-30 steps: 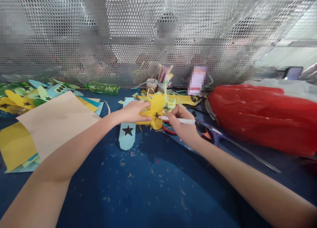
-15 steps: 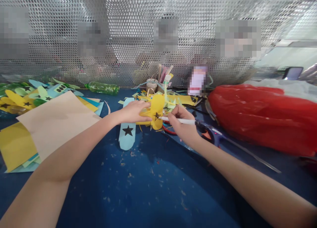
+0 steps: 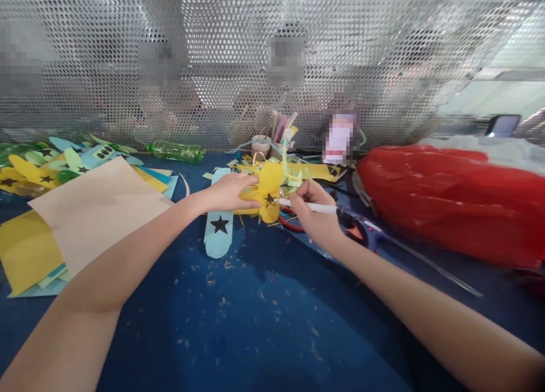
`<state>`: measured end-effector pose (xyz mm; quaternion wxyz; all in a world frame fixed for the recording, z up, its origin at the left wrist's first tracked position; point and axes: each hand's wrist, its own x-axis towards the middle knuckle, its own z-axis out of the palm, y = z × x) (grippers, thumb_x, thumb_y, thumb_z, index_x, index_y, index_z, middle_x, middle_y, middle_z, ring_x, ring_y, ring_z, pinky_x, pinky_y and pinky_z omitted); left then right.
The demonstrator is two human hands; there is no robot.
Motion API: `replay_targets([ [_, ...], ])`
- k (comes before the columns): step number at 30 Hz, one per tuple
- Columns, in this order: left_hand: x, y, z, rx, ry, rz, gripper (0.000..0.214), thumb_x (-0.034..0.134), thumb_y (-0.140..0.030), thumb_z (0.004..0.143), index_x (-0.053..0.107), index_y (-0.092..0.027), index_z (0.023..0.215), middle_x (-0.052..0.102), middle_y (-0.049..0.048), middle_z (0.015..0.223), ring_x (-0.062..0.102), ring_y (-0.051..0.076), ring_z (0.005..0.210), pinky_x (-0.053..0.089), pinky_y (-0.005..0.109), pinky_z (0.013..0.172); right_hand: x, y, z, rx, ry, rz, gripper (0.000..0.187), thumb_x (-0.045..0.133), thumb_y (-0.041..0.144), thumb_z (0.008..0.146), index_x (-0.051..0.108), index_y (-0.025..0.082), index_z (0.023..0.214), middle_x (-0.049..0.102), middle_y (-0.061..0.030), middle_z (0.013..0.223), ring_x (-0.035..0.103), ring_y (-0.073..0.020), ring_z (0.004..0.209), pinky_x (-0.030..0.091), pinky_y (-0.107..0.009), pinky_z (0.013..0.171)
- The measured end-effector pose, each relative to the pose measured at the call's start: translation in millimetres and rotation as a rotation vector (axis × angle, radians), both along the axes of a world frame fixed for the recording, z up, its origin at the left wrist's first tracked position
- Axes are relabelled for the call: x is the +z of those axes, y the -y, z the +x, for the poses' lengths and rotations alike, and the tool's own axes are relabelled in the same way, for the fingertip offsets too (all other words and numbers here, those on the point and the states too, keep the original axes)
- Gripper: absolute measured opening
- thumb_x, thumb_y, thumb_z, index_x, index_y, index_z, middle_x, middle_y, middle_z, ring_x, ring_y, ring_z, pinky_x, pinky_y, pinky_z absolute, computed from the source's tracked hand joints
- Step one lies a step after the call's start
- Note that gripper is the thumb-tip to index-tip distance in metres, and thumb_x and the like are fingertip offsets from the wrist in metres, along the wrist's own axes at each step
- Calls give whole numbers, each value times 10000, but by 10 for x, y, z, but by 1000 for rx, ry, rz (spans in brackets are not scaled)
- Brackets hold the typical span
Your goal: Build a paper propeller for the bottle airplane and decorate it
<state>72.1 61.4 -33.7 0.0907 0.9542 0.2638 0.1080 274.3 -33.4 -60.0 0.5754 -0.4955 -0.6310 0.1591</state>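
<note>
My left hand lies closed over a yellow paper cutout and pins it to the blue table. My right hand pinches a white pen whose tip touches a black star drawn on that cutout. A light blue paper strip with a black star lies just under my left hand.
Tan and yellow paper sheets lie at the left, with finished star cutouts behind them. A green bottle, a cup of sticks, scissors and a red plastic bag stand along a perforated metal screen. Other people sit behind it.
</note>
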Motion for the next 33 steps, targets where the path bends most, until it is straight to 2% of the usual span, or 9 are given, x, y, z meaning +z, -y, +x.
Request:
replay_targets([
  [15,14,15,8,23,-7,-15,537,586,-548,855,538,-173,1237,593,140,1276,559,298,1139,435,406,938,15,25,-7,-16,56,4,281,563,185,795,362,232,604,354,74,509,306,-98,478,271,-260,475],
  [22,7,11,-1,12,6,-18,534,586,-519,860,512,-186,1271,586,138,1293,552,297,1163,429,408,952,0,10,-1,-13,-19,-26,267,561,178,779,366,235,606,366,71,510,321,-97,471,287,-259,470],
  [33,22,22,17,32,-22,-12,549,598,-544,855,536,-164,1245,592,148,1278,556,303,1143,433,404,939,-22,-4,10,-14,66,24,270,564,174,783,370,226,601,368,72,520,328,-97,492,292,-255,492],
])
